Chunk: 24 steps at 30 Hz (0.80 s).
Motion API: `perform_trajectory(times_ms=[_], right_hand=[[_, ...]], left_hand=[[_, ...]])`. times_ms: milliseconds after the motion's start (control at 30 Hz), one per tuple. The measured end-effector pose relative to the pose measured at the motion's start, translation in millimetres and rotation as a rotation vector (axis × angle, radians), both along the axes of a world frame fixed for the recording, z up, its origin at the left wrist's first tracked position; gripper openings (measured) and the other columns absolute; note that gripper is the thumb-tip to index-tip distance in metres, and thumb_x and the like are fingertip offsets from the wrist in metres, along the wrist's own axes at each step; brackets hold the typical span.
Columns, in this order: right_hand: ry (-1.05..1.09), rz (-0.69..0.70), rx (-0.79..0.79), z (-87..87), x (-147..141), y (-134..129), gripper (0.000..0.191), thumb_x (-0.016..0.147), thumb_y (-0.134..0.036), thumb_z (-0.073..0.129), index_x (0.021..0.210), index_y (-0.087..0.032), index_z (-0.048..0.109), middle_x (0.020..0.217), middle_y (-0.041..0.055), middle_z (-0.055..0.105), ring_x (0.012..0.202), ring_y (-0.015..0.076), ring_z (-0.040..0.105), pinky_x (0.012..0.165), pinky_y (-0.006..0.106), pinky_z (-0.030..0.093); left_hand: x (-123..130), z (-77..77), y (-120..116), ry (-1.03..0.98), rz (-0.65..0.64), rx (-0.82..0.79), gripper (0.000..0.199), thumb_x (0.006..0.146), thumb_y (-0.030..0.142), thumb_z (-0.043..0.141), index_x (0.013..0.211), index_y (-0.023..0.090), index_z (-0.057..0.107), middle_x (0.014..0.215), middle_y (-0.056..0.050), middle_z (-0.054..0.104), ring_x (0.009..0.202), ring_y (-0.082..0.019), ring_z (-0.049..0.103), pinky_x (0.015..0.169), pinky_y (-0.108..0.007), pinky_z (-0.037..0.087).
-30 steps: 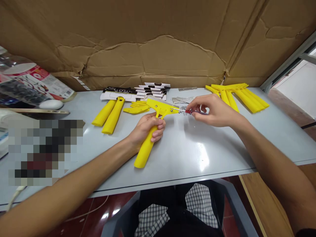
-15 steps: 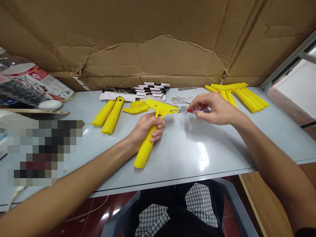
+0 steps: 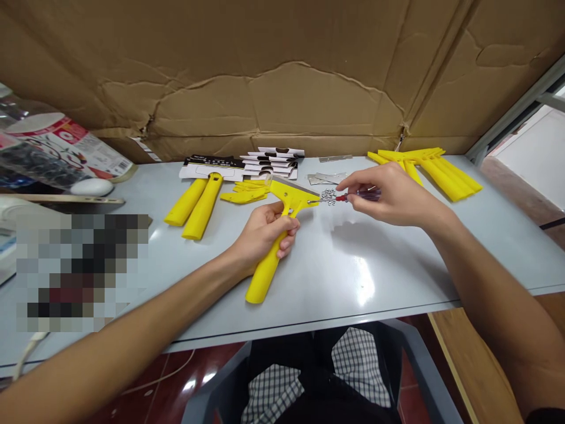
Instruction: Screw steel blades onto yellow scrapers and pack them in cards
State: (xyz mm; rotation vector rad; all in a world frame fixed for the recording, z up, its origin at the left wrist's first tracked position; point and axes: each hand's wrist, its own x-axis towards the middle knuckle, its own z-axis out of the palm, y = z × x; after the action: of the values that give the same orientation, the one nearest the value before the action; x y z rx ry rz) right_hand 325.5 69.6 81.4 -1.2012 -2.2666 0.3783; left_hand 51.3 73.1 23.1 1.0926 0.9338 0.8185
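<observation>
My left hand (image 3: 272, 232) is wrapped round the handle of a yellow scraper (image 3: 263, 268), which tilts with its wide head up and away from me. A metal blade lies along the far edge of that head. My right hand (image 3: 384, 193) grips a screwdriver (image 3: 364, 194) with a clear handle and a red collar. Its shaft points left, and the tip meets the right side of the scraper head, at what looks like a screw. Just behind the shaft lies a small heap of silver screws (image 3: 328, 195) on the table.
Yellow handles (image 3: 202, 207) and small yellow pieces (image 3: 243, 193) lie left of centre. Behind them are printed cards (image 3: 271, 162). Metal blades (image 3: 327, 178) lie at the back, more yellow scrapers (image 3: 445, 174) at the right. Cardboard (image 3: 282, 100) walls the back; a tub (image 3: 66, 144) leans at left.
The scraper and my left hand have shifted slightly right. My right hand has also moved a little right, and the screwdriver tip stays at the scraper head.
</observation>
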Motion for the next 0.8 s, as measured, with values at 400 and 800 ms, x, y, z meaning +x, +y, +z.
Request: perform_trajectory(times_ms=[400, 800], right_hand=[[0.194, 0.005, 0.191, -2.0, -17.6, -14.0, 0.012, 0.098, -0.029, 0.069, 0.093, -0.026, 0.079, 0.105, 0.0070, 0.074, 0.087, 0.0229, 0.070, 0.070, 0.038, 0.060], [0.117, -0.040, 0.233, -2.3, -14.9, -12.9, 0.006, 0.100, -0.032, 0.067, 0.099, -0.027, 0.070, 0.103, 0.0065, 0.072, 0.091, 0.0252, 0.068, 0.077, 0.041, 0.054]], left_hand=[[-1.7, -6.2, 3.3, -0.039, 0.026, -0.007, 0.029, 0.074, 0.021, 0.078, 0.076, 0.022, 0.049, 0.057, 0.006, 0.057, 0.036, -0.005, 0.043, 0.034, -0.019, 0.032], [-1.6, -5.8, 4.5, -0.035, 0.019, -0.016, 0.031, 0.075, 0.024, 0.079, 0.074, 0.022, 0.048, 0.052, 0.006, 0.053, 0.034, -0.005, 0.040, 0.035, -0.018, 0.030]])
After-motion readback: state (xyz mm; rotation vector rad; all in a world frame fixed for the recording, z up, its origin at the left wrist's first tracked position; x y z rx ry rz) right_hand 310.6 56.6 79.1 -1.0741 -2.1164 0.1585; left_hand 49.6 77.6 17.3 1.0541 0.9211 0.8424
